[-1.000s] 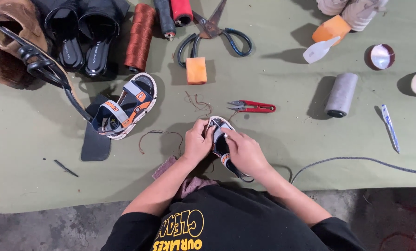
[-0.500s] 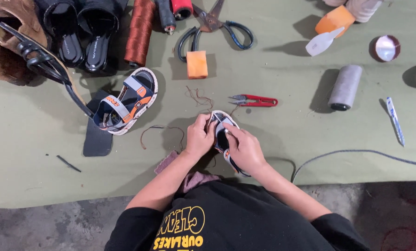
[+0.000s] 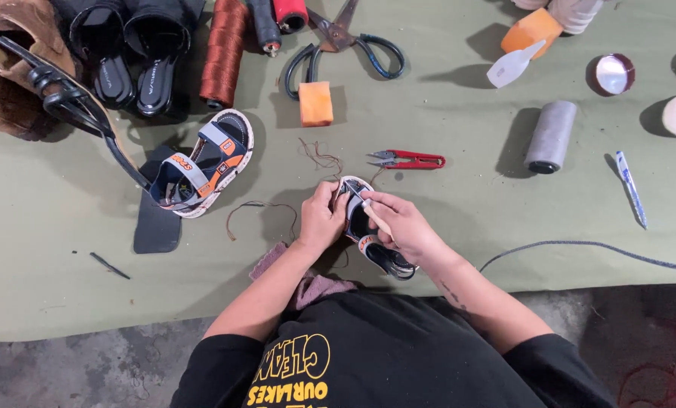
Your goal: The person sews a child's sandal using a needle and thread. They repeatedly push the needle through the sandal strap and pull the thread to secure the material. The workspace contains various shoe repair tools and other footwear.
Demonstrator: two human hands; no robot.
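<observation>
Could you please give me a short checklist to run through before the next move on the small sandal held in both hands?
1. Sandal steadied by the left hand at its toe end: ok.
2. Right hand has a firm grip on the wooden-handled tool: ok.
3. Tool tip placed at the sandal's front edge: cannot tell, fingers hide it.
4. Red thread snips within reach, lying apart on the green mat: ok.
5. Loose brown thread clear of the sandal: ok.
6. Matching sandal out of the way, on the left: ok.
</observation>
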